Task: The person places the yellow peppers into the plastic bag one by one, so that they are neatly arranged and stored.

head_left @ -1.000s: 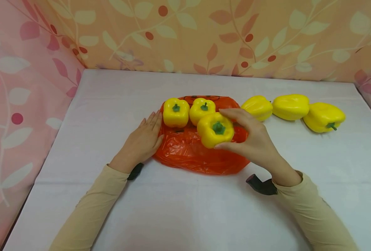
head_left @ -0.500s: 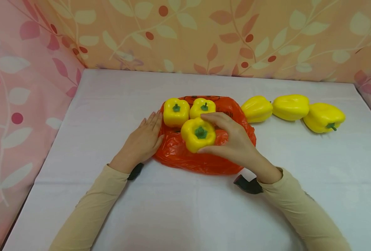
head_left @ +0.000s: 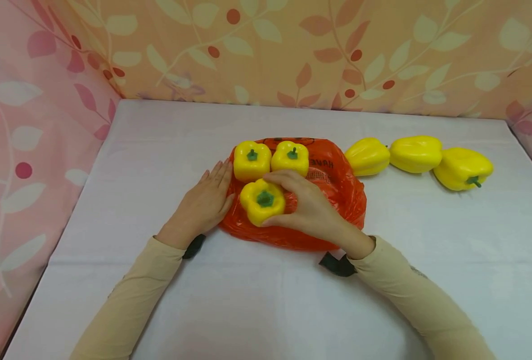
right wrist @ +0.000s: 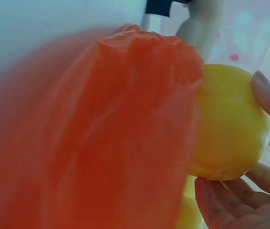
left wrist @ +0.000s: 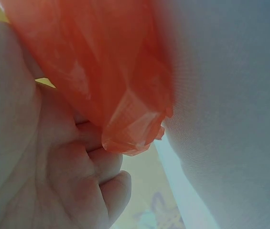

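I can read one bit of print: dark upside-down letters on the orange plastic bag (head_left: 338,185), just beyond my right hand (head_left: 311,210) fingers (head_left: 288,177), looking like "HAVE". A darker printed mark at the bag's far edge is unreadable.

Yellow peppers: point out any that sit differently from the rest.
Three peppers to the right of the orange bag lie tipped on their sides, stems not upward. The three on the bag stand stem-up, one held by the right hand.
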The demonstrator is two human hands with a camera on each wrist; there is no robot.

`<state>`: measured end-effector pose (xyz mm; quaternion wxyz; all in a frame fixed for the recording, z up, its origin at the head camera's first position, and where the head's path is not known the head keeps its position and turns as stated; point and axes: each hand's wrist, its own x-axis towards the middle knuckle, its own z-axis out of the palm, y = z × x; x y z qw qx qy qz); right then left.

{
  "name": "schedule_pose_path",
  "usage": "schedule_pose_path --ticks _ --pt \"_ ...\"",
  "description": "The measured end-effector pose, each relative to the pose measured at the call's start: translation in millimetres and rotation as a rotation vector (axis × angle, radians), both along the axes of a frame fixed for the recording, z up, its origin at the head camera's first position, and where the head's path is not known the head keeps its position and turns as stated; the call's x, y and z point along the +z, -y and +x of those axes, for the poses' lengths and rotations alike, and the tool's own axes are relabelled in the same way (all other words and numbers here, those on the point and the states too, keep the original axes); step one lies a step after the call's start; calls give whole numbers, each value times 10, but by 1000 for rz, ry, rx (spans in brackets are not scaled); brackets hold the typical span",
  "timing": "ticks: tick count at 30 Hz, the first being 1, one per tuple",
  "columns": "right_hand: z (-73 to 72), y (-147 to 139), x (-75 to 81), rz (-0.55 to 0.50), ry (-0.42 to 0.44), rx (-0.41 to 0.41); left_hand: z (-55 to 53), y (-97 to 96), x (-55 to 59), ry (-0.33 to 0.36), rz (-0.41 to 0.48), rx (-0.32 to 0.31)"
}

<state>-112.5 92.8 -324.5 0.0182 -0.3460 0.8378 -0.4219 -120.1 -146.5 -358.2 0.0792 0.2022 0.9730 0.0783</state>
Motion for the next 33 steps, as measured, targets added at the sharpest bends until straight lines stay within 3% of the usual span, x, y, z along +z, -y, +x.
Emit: schedule_pose_path --ticks 33 --pt "-57 119 -198 62 38 42 6 -1 13 -2 -8 -9"
